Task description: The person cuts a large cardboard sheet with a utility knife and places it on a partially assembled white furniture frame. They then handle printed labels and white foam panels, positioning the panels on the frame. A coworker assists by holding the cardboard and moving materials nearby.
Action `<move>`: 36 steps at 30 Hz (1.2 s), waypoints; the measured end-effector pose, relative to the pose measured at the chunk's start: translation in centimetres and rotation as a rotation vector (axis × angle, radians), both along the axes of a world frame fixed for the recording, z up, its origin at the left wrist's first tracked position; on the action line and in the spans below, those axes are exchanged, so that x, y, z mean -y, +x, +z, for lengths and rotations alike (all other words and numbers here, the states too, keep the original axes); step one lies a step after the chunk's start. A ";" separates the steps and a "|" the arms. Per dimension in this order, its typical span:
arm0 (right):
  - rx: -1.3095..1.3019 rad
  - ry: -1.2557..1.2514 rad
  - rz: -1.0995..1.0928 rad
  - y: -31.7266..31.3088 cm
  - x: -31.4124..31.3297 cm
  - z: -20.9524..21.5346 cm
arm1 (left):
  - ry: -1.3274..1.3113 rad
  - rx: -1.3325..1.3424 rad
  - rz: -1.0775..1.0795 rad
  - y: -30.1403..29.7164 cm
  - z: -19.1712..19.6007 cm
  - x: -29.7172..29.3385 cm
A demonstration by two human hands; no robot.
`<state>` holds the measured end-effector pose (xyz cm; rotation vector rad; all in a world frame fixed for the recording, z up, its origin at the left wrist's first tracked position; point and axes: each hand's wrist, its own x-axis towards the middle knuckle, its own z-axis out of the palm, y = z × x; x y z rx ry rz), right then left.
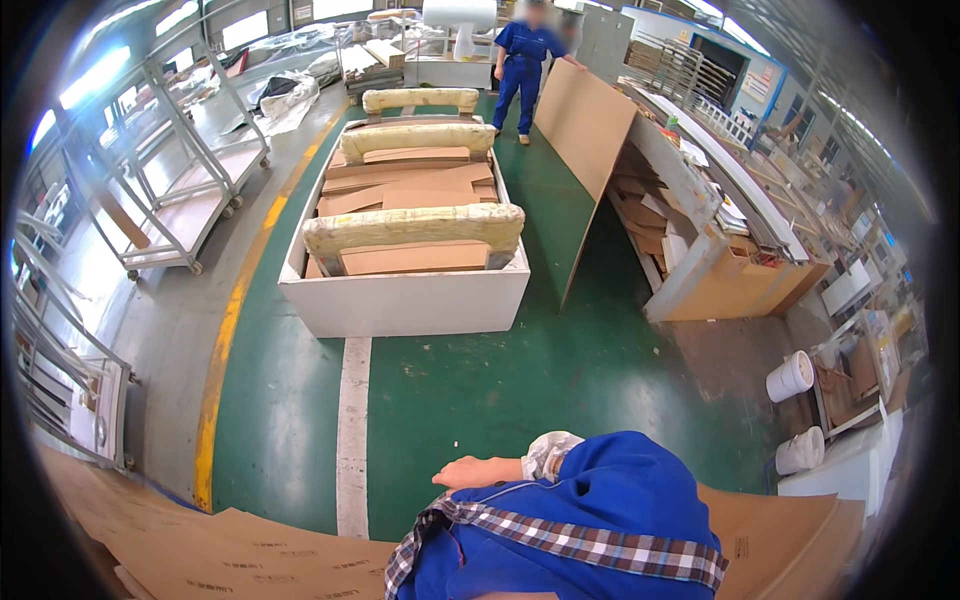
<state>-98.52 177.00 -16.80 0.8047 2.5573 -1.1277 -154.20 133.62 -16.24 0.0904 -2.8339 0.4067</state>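
Resting bare right hand (478,471), cardboard sheets (250,560) just below, left of it

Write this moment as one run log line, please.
hand: bare, empty, over green floor | cardboard sheets: below | white cart: ahead, holds cardboard

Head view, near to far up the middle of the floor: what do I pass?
Hand → white floor line → white cart of cardboard sheets → person in blue holding a big cardboard sheet.
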 end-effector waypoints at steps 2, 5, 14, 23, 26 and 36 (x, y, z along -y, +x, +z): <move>0.010 -0.007 -0.050 0.5 0.5 -0.3 | 0.527 -0.264 -0.580 -1.5 -2.2 2.9; 0.050 -0.022 -0.096 0.6 0.5 0.1 | 0.466 -0.195 -0.598 -3.0 -3.4 3.0; 0.021 -0.034 -0.087 0.0 0.6 -0.6 | 0.278 -0.340 -0.203 1.2 -0.3 -2.3; -0.078 0.016 -0.093 -0.5 0.2 -1.6 | 0.104 -0.298 -0.147 4.7 -1.4 2.1; 0.049 -0.073 0.019 -1.5 -0.4 0.0 | 0.240 -0.318 -0.166 5.1 -0.7 3.2; 0.101 -0.040 -0.061 -0.1 -0.1 -4.0 | 0.186 -0.181 -0.229 8.0 0.8 -2.1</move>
